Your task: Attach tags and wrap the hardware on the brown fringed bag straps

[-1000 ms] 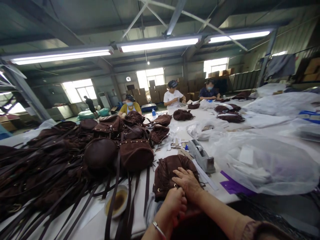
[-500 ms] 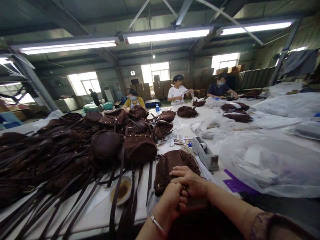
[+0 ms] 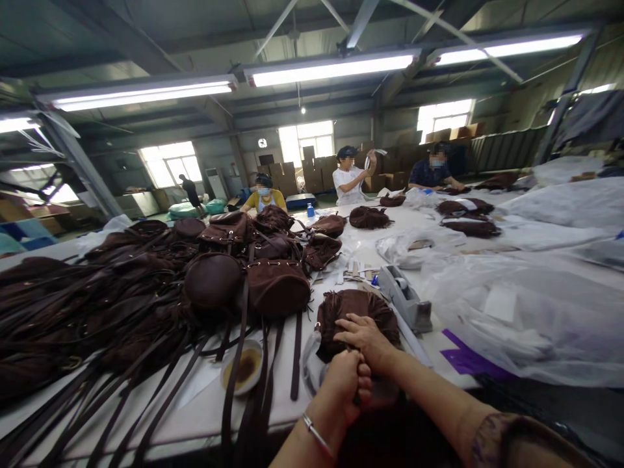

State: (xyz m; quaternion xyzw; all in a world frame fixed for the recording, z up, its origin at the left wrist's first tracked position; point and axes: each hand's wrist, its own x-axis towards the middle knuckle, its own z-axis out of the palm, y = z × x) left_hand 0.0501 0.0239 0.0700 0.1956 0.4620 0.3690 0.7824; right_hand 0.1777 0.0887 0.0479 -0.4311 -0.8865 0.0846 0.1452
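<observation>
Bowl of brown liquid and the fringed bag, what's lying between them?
Head view: dark brown straps lie across the white table between bowl and fringed bag, plus clear plastic.

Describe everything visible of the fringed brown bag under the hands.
The dark brown fringed suede-look bag lies flat at the near edge of the white worktable, fringe strands spread across its rounded body. The right hand rests open on it; the left hand is clenched at its near edge, its grip hiding what it holds. Clear plastic pokes out beneath its left side.
</observation>
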